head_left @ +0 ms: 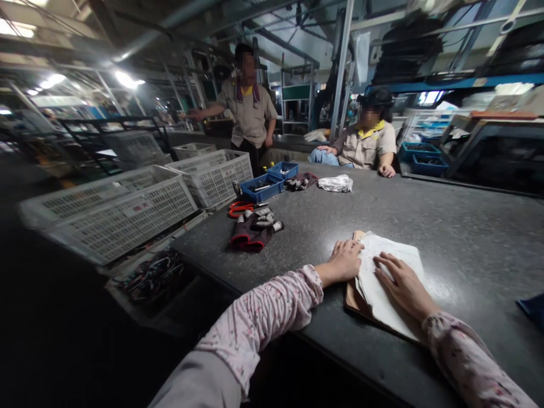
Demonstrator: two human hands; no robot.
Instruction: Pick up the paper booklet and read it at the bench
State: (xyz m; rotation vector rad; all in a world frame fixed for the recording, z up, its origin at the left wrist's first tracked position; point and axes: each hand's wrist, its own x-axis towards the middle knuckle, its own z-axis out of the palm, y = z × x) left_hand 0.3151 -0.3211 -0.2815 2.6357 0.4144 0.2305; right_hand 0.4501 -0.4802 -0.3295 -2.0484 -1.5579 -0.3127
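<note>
A stack of white paper sheets (pixel 397 249) lies on a brown backing board (pixel 353 299) near the table's front edge. Some sheets sit askew, with their left edges fanned. My left hand (pixel 345 260) is at the left edge of the stack, its fingers bent together on the paper's margin; the thumb is hard to make out. Flat on top of the sheets rests my right hand (pixel 402 283), fingers stretched and slightly apart, holding nothing. Any writing on the paper is too faint to read. Floral sleeves cover both my forearms.
Left on the dark table (pixel 467 243) lie dark work gloves (pixel 255 229), red-handled scissors (pixel 240 209), blue trays (pixel 261 187) and a white glove (pixel 335 183). White plastic crates (pixel 127 218) flank it. One person (pixel 250 107) stands behind; another (pixel 365 141) sits at the far edge.
</note>
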